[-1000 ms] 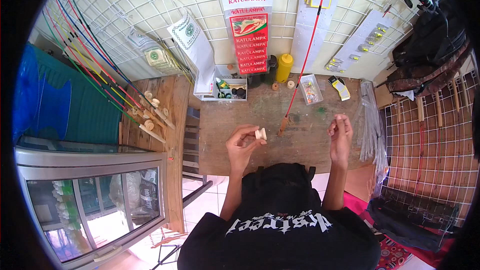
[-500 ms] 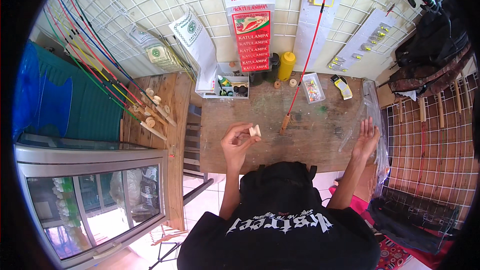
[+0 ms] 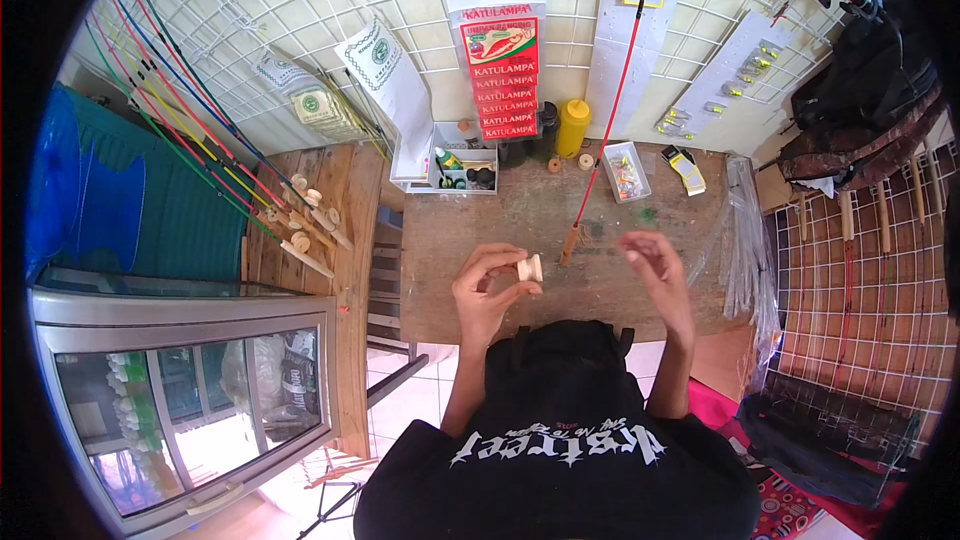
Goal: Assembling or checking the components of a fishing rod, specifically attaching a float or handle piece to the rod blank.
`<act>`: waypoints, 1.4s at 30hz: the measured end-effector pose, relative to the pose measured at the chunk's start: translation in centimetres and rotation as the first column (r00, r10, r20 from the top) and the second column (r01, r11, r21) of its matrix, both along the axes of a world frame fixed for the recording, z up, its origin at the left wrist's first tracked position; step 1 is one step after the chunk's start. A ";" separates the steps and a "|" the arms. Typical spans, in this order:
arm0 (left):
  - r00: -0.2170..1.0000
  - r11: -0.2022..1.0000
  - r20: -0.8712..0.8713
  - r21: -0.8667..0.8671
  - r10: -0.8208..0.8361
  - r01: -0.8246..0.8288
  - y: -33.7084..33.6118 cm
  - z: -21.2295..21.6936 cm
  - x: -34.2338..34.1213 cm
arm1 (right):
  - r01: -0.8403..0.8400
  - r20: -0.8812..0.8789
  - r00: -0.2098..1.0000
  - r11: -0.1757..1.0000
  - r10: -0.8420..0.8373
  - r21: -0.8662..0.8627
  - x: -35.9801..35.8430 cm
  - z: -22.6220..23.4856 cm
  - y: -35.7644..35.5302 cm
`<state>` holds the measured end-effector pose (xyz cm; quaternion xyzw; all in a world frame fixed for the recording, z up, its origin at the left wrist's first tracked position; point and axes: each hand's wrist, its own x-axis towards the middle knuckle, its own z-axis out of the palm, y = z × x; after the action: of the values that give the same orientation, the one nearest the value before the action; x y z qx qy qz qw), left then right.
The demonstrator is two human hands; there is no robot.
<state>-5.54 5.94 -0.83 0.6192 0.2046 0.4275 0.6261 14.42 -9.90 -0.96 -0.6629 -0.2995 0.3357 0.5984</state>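
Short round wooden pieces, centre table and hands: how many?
3: pale wooden spool in left hand; tan round piece, pale round piece near yellow plastic bottle. Others may be hidden.

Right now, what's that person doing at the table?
The person's left hand holds a small wooden spool between fingers and thumb, above the table. The right hand is raised off to the side with its fingers curled; I can't make out anything in it. A red rod stretches away toward the wall, with its handle end nearest the person.
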 end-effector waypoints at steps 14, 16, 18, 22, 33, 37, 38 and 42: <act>0.998 0.996 -0.042 0.076 -0.044 0.047 0.0 0.1 -0.6 | -0.390 -0.306 0.850 0.903 0.428 0.181 -6.8 1.2 4.8; 0.998 0.997 -0.046 0.071 -0.033 0.036 0.0 0.1 -0.8 | -0.447 -0.345 0.824 0.890 0.449 0.090 -6.2 1.3 4.4; 0.999 1.000 -0.049 0.017 -0.007 0.008 -0.1 0.2 -0.9 | -0.404 -0.319 0.849 0.907 0.421 0.120 -5.6 1.0 3.9; 0.999 0.997 -0.043 0.076 0.024 -0.020 0.3 0.3 -0.9 | -0.221 -0.270 0.931 0.967 0.248 0.128 -3.5 1.1 2.4; 1.000 0.999 -0.006 0.045 0.030 -0.030 1.1 -0.8 -1.2 | 0.349 -0.395 0.884 0.915 -0.250 0.203 0.5 1.8 -0.2; 0.999 0.999 -0.016 -0.037 0.037 -0.038 1.3 -1.5 -1.2 | 0.446 -0.415 0.851 0.861 -0.322 0.247 1.6 1.3 -1.0; 0.999 0.998 -0.022 -0.050 0.032 -0.034 1.4 -1.9 -1.2 | 0.493 -0.447 0.823 0.833 -0.352 0.252 1.8 1.3 -1.2; 0.997 0.996 -0.073 -0.082 0.033 -0.039 2.0 -4.2 -1.2 | 0.625 -0.515 0.733 0.740 -0.444 0.251 2.5 1.1 -1.8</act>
<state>-6.78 7.99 -5.01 0.6036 0.2558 0.4072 0.6359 16.96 -11.72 0.14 -0.4924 -0.0171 0.2091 0.8447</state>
